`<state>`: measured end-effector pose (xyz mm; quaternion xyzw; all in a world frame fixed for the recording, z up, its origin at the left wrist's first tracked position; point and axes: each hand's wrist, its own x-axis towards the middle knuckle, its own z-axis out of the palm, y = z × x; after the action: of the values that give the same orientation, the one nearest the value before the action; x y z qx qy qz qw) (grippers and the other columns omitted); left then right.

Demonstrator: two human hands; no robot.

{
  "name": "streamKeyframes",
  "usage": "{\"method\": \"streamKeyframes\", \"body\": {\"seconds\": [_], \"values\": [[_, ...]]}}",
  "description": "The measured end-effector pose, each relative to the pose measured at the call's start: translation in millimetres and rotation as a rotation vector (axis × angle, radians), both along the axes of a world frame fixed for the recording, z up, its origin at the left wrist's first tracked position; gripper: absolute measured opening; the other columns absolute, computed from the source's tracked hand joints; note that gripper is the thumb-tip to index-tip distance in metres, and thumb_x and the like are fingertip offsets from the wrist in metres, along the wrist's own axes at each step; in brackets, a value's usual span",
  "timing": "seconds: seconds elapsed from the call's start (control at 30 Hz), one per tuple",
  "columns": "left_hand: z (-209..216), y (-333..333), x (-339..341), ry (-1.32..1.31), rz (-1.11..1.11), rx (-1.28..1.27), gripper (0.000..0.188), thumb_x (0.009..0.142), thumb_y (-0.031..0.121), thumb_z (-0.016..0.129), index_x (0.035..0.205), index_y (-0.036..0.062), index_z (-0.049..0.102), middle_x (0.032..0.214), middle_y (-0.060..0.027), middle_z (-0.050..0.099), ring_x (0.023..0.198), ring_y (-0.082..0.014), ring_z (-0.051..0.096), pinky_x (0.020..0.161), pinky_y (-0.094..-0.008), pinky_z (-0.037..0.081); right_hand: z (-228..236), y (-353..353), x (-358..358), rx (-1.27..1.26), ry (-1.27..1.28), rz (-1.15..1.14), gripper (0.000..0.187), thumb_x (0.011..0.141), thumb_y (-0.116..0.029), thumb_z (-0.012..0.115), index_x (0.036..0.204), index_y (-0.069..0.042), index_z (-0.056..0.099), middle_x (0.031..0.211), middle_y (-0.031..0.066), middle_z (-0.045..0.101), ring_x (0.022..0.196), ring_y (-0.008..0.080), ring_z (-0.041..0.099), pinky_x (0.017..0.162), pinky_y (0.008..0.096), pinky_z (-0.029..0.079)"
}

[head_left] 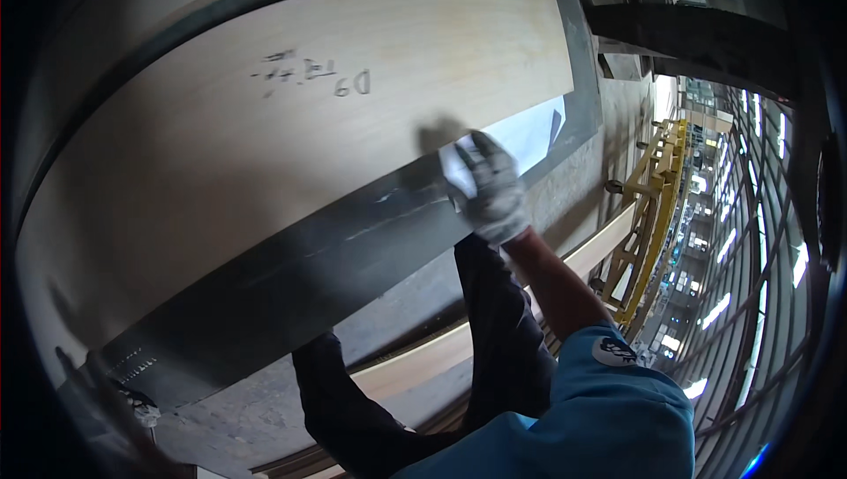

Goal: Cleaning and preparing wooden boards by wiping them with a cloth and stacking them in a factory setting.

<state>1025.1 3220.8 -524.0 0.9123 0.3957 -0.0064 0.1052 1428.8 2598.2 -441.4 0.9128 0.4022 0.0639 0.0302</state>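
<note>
My right hand point(488, 192), in a pale work glove with darkened fingers, is at the near edge of a large wooden board point(397, 56). Its fingers close over a thin white sheet point(533, 137), which shows on both sides of the hand. The hand casts a shadow on the board. Handwritten dark marks are on the board's pale face. Beneath board and sheet lies a dark flat plate point(353, 250), which shows as a wide strip along the near side. My left hand is not in sight.
My legs point(503, 329) stand against the plate's near side. Timber strips point(423, 360) lie on the floor around them. To the right are a yellow metal frame point(657, 223) and a dark machine beam point(688, 33). A blurred dark shape point(106, 400) is at the lower left.
</note>
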Motion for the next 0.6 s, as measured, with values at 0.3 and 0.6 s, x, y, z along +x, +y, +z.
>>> {"method": "streamKeyframes", "body": {"seconds": [0.3, 0.6], "values": [[70, -589, 382, -0.452, -0.844, -0.822, 0.056, 0.087, 0.022, 0.074, 0.134, 0.0030, 0.052, 0.118, -0.0146, 0.065, 0.106, -0.0335, 0.061, 0.095, -0.0468, 0.045, -72, -242, 123, 0.109, 0.232, -1.172, 0.073, 0.073, -0.053, 0.080, 0.122, -0.004, 0.056, 0.117, 0.0231, 0.059, 0.106, 0.0370, 0.060, 0.091, 0.0449, 0.049], [34, -789, 716, -0.386, -1.642, -0.174, 0.035, 0.087, 0.024, 0.069, 0.117, 0.0077, 0.065, 0.110, -0.0090, 0.067, 0.102, -0.0265, 0.062, 0.092, -0.0424, 0.045, -82, -330, 144, 0.804, 0.487, -1.262, 0.015, 0.092, -0.018, 0.066, 0.101, -0.005, 0.065, 0.088, 0.0126, 0.068, 0.080, 0.0274, 0.067, 0.073, 0.0365, 0.052]]}}
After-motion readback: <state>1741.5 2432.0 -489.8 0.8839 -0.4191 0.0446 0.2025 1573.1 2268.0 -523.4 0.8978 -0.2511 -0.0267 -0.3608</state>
